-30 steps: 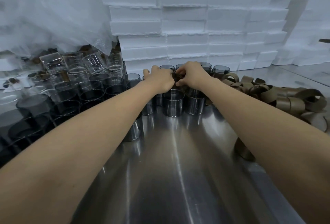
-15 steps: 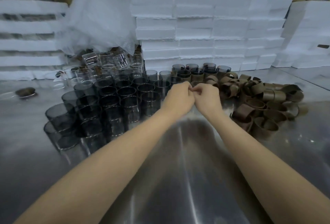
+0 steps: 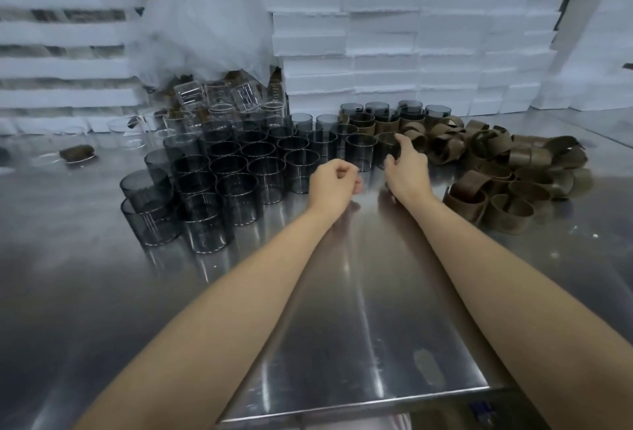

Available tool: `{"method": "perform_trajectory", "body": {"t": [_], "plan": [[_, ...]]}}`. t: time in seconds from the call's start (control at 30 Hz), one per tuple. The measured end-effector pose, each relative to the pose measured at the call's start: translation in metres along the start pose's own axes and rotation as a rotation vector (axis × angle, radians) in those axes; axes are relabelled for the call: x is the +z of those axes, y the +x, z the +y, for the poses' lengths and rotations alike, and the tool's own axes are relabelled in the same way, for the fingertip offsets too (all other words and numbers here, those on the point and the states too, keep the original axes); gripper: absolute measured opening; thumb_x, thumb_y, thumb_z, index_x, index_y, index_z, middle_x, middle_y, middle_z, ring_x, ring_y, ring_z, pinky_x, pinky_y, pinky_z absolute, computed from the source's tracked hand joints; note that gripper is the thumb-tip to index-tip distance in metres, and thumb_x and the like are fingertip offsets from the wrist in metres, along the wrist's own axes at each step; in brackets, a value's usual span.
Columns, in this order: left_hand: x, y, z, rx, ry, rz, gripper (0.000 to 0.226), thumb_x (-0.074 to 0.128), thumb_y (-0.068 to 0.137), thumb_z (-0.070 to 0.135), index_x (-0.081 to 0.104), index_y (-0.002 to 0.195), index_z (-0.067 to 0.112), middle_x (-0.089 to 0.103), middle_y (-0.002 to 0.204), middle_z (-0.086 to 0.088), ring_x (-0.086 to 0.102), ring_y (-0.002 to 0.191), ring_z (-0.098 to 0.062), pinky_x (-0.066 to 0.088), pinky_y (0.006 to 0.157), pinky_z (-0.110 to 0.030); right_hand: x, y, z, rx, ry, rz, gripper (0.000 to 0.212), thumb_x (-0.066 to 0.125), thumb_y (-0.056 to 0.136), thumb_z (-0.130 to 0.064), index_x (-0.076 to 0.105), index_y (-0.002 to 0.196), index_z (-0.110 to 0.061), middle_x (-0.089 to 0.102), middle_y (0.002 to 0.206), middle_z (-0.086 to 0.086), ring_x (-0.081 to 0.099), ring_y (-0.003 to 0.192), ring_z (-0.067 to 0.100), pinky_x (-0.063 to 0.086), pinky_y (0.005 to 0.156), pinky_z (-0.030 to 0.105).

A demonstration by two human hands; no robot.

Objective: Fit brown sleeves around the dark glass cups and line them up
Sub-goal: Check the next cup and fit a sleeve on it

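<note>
Several bare dark glass cups point(image 3: 236, 173) stand packed together on the steel table point(image 3: 359, 309), left of centre. Behind them, a short row of cups wearing brown sleeves point(image 3: 363, 121) lines the back. A loose heap of brown sleeves point(image 3: 496, 162) lies to the right. My right hand point(image 3: 407, 169) reaches forward, index finger and thumb curled round the right side of a sleeved cup point(image 3: 383, 145) at the end of the front row. My left hand point(image 3: 334, 183) hovers beside it with fingers curled into a loose fist, holding nothing.
White foam boxes point(image 3: 411, 36) are stacked like a wall along the back and left. A crumpled plastic bag point(image 3: 205, 18) hangs over clear glass cups point(image 3: 219, 101). A small brown object point(image 3: 78, 152) lies at far left. The table's front edge point(image 3: 359, 405) is near me.
My hands were pinched together over one cup; now they have parted. The left hand has drawn back towards me, while the right stays at the sleeved cup.
</note>
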State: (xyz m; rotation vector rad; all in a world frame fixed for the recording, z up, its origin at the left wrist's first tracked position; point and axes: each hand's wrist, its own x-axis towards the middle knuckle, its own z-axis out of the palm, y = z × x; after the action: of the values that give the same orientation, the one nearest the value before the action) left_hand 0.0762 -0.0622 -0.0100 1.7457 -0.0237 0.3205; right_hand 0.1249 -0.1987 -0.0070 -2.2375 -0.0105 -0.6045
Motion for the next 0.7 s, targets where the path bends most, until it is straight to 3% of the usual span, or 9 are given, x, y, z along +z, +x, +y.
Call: {"method": "perform_trajectory", "body": {"t": [0.17, 0.27, 0.33, 0.43, 0.47, 0.57, 0.63, 0.7], "plan": [[0.0, 0.003, -0.002, 0.01, -0.041, -0.016, 0.016, 0.053, 0.097, 0.007, 0.065, 0.088, 0.013, 0.068, 0.08, -0.002, 0.066, 0.071, -0.01, 0.058, 0.076, -0.025, 0.001, 0.005, 0.004, -0.008, 0.052, 0.034, 0.023, 0.05, 0.097, -0.012, 0.053, 0.119, -0.006, 0.068, 0.084, 0.015, 0.066, 0.077, 0.03, 0.054, 0.081, 0.042], [0.001, 0.002, -0.001, 0.068, -0.093, -0.043, 0.015, 0.052, 0.099, 0.013, 0.063, 0.09, 0.018, 0.067, 0.087, 0.0, 0.067, 0.072, -0.01, 0.058, 0.071, -0.024, -0.002, 0.001, 0.005, -0.101, 0.142, 0.176, 0.021, 0.05, 0.099, -0.012, 0.054, 0.117, -0.003, 0.059, 0.073, 0.0, 0.063, 0.071, 0.026, 0.051, 0.071, 0.036], [0.0, 0.002, 0.001, 0.094, -0.202, -0.068, 0.01, 0.051, 0.101, 0.021, 0.061, 0.103, 0.019, 0.064, 0.097, 0.003, 0.067, 0.077, -0.012, 0.057, 0.075, -0.027, -0.004, -0.005, 0.001, -0.212, 0.208, 0.227, 0.018, 0.05, 0.099, -0.013, 0.054, 0.115, -0.004, 0.053, 0.071, -0.008, 0.058, 0.061, 0.019, 0.048, 0.063, 0.032], [-0.003, 0.004, 0.005, 0.047, -0.334, -0.133, 0.05, 0.05, 0.1, 0.04, 0.038, 0.146, 0.026, 0.059, 0.112, 0.011, 0.067, 0.098, -0.017, 0.058, 0.068, -0.024, -0.007, -0.014, -0.006, -0.412, 0.238, 0.134, 0.016, 0.051, 0.099, -0.011, 0.055, 0.114, -0.007, 0.057, 0.082, -0.01, 0.053, 0.063, -0.004, 0.043, 0.062, 0.016], [-0.004, 0.005, 0.005, 0.039, -0.375, -0.153, 0.058, 0.049, 0.099, 0.043, 0.027, 0.152, 0.032, 0.059, 0.115, 0.012, 0.066, 0.104, -0.018, 0.057, 0.067, -0.022, -0.006, -0.018, -0.008, -0.471, 0.237, 0.062, 0.016, 0.051, 0.099, -0.011, 0.055, 0.114, -0.008, 0.059, 0.087, -0.009, 0.055, 0.067, -0.006, 0.044, 0.065, 0.014], [-0.009, 0.007, 0.006, 0.023, -0.565, -0.148, 0.062, 0.053, 0.1, 0.032, 0.022, 0.153, 0.032, 0.065, 0.121, -0.004, 0.065, 0.106, -0.02, 0.053, 0.087, -0.027, -0.002, -0.024, -0.014, -0.578, 0.187, -0.103, 0.018, 0.052, 0.099, -0.015, 0.055, 0.116, -0.012, 0.065, 0.095, -0.003, 0.062, 0.08, 0.001, 0.052, 0.073, 0.025], [-0.012, 0.006, 0.007, -0.003, -0.664, -0.113, 0.058, 0.056, 0.099, 0.023, 0.03, 0.151, 0.028, 0.065, 0.116, -0.013, 0.067, 0.098, -0.018, 0.053, 0.085, -0.026, -0.001, -0.024, -0.014, -0.633, 0.182, -0.105, 0.025, 0.058, 0.095, -0.022, 0.053, 0.119, -0.017, 0.063, 0.087, -0.007, 0.059, 0.072, 0.003, 0.05, 0.068, 0.025], [-0.012, 0.006, 0.007, 0.002, -0.668, -0.096, 0.053, 0.055, 0.099, 0.018, 0.037, 0.148, 0.027, 0.066, 0.111, -0.012, 0.066, 0.092, -0.018, 0.053, 0.078, -0.023, -0.002, -0.025, -0.013, -0.627, 0.243, -0.076, 0.046, 0.066, 0.088, -0.032, 0.044, 0.128, -0.028, 0.057, 0.079, -0.008, 0.055, 0.064, 0.008, 0.046, 0.061, 0.02]]}}
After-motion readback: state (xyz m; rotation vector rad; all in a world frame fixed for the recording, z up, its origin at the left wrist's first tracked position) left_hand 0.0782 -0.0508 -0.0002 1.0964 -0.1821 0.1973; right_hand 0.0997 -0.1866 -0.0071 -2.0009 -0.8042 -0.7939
